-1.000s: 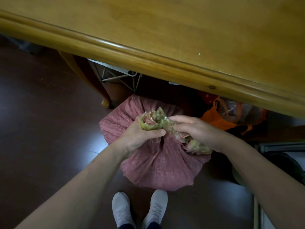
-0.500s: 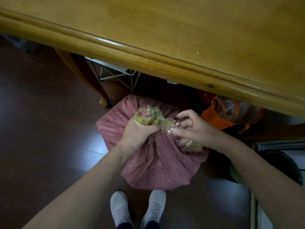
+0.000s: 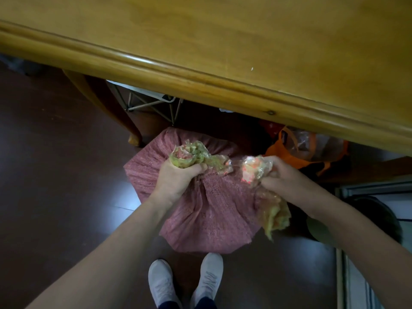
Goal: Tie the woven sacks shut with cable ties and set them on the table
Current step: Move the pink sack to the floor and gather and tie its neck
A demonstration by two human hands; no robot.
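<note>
Closure of the mouth is the step in hand. The red woven sack (image 3: 207, 210) sits on the floor (image 3: 55, 175) at frame centre, below the table (image 3: 200, 70) edge. The left hand (image 3: 178, 177) clenches its bunched neck; the right hand (image 3: 283, 175) grips the loose, plastic-lined mouth. No cable tie shows, so one probably needs fetching next. Sack contents are hidden.

We count one red woven sack (image 3: 209, 210) and two hands, the left hand (image 3: 176, 179) and the right hand (image 3: 283, 175). We count one wooden desk (image 3: 223, 41), one desk leg (image 3: 124, 117), one wire rack (image 3: 151, 103), one orange bag (image 3: 281, 150), and two white shoes, the left shoe (image 3: 162, 284) and the right shoe (image 3: 208, 277).
</note>
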